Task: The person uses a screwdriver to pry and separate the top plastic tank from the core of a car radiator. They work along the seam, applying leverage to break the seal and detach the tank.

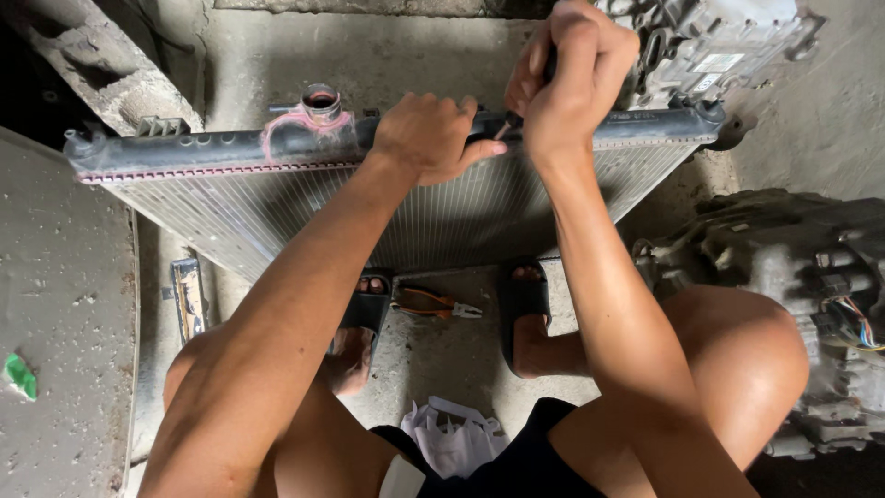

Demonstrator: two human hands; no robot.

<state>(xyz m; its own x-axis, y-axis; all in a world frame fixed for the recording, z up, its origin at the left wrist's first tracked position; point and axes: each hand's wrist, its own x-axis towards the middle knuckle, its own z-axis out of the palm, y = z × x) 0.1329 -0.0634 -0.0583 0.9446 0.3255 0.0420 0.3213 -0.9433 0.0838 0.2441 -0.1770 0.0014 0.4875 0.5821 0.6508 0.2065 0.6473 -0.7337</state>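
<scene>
Knees above pliers (439, 304), sandals (524, 297), radiator (277, 198)

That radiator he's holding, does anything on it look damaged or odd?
Yes. The radiator has pink staining smeared around its filler neck and in a thin line along the seam under the black top tank, like dried residue. The left hand grips that tank; the right hand presses a dark-handled tool against it.

White rectangular label (717, 63) on grey metal unit (710, 41), top right

bare arms and knees, black shorts (525, 461) at the frame's bottom, black sandals (524, 300) on both feet at centre.
</scene>
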